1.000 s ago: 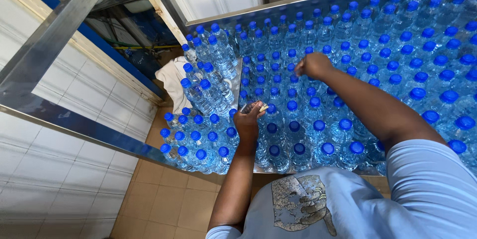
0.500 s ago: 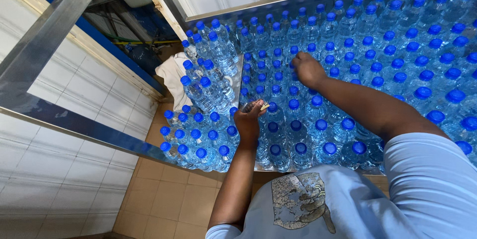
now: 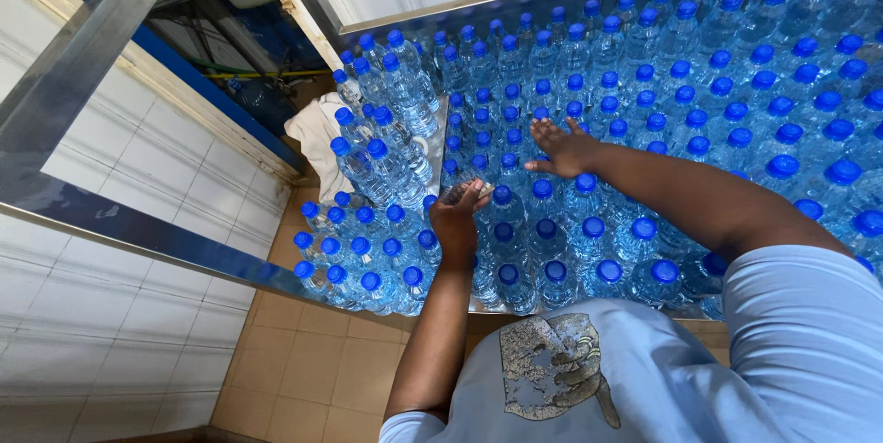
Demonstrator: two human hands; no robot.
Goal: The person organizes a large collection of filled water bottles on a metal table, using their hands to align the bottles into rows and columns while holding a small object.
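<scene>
We stand at a steel table [image 3: 432,144] packed with clear water bottles [image 3: 699,84] with blue caps. Our left hand [image 3: 457,218] closes around one bottle [image 3: 460,191] near the table's edge. Our right hand [image 3: 563,147] lies open on the caps. White tiled walls [image 3: 110,333], a tan tiled floor [image 3: 303,379] and a white cloth [image 3: 317,135] surround it.

— What's on the left?
— White tiled wall [image 3: 138,158] behind a steel beam [image 3: 83,47].
— And below?
— Tan floor tiles [image 3: 294,360] (a white cloth [image 3: 317,135] lies farther off), daylight overall.
</scene>
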